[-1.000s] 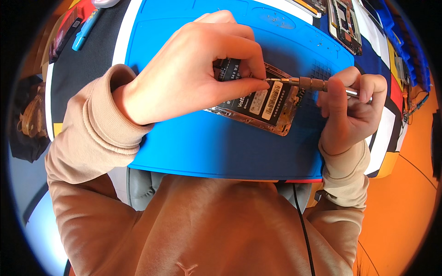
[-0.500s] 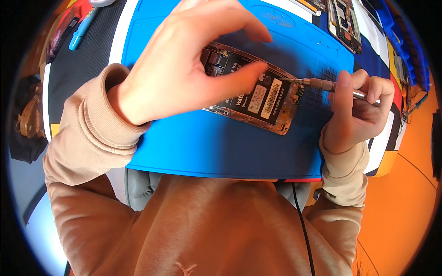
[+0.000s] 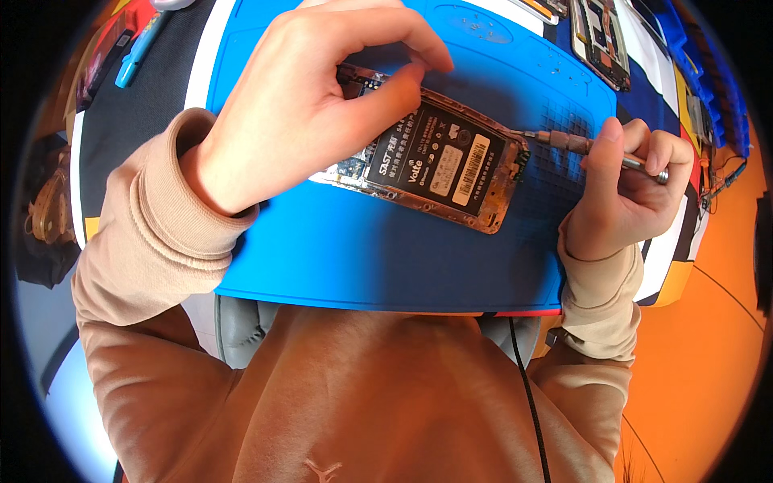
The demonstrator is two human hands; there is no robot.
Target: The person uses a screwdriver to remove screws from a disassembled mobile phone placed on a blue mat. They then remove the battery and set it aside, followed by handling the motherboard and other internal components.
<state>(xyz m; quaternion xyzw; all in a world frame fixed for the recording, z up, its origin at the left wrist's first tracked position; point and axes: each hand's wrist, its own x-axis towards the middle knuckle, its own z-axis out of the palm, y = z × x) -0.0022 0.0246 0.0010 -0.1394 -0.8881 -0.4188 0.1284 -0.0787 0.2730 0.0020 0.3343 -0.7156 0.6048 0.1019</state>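
Observation:
An opened phone lies tilted on a blue work mat, its black battery and copper-coloured frame exposed. My left hand arches over the phone's left end and hides part of the circuit board. Its index finger and thumb are apart, with nothing seen between them; the other fingers are mostly hidden. In my right hand is a thin metal screwdriver, lying almost level. Its tip reaches the phone's upper right corner; whether it touches a screw is too small to tell.
Beyond the mat at the far right lies another opened phone frame, near blue bins. Small screws are scattered on the mat's far part. A light-blue pen rests at the far left. A black cord hangs near my right side.
My left thumb has drawn back to the left, uncovering more of the battery. The screwdriver tip has shifted slightly right and up, toward the phone's corner. The phone has moved a little left.

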